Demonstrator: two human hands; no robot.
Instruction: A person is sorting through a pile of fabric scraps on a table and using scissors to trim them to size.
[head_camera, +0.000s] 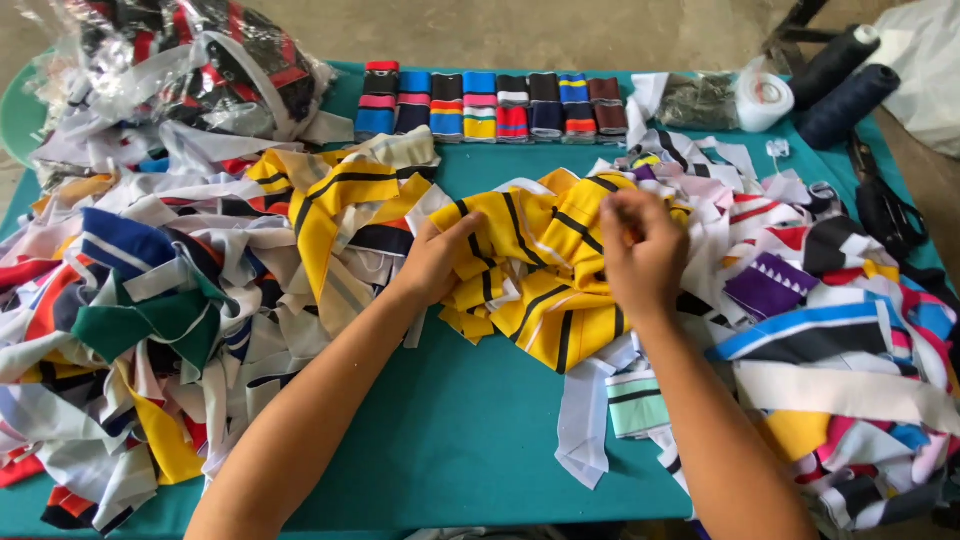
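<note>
My left hand (432, 262) lies on the bundle of yellow black-striped fabric strips (535, 270) in the middle of the desk (450, 420), fingers (462, 228) curled into its left side and gripping a fold, which seems to keep the bundle from sliding. My right hand (642, 250) sits on top of the same bundle, fingers bunched and pinching the cloth near its upper right (I cannot see the fingertips themselves, only the knuckles). Loose multicoloured strips are heaped along the left edge (120, 330) and the right edge (840, 330), leaving bare teal cloth toward the near edge. Along the far edge stands a tidy row of folded striped bands (490, 105), with a clear bag of more strips (190, 65) at the far left corner and two dark thread cones (840, 85) at the far right.
</note>
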